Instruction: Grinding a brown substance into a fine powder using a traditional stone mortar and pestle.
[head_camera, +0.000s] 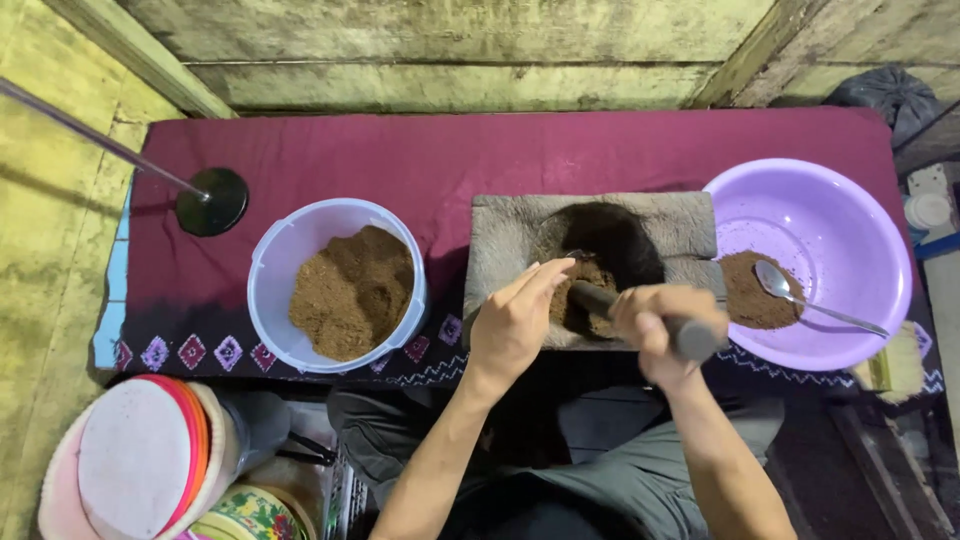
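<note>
the right hand (665, 320) is wrapped tight around a dark pestle (640, 315), which slants down and to the left into the hollow of a grey stone mortar (510, 235) that sits at the middle of the counter (440, 160), itself draped in a maroon cloth with a patterned front edge. the pestle's lower end rests in the brown powder (585, 285) lying in that hollow. the left hand (515, 320) holds nothing; its fingers are straight and close together, the tips at the rim of the hollow just beside the powder and the pestle. to the left of the mortar stands a pale blue bucket (275, 270) partly filled with more of the brown powder. to the right, touching the mortar's side, sits a lilac plastic basin (850, 220) with 1 small heap of darker powder and a metal spoon (815, 305) lying against it, bowl on the heap and handle pointing right. at the far left of the cloth a black round base (212, 202) carries a thin rod that leans up and away to the left.
</note>
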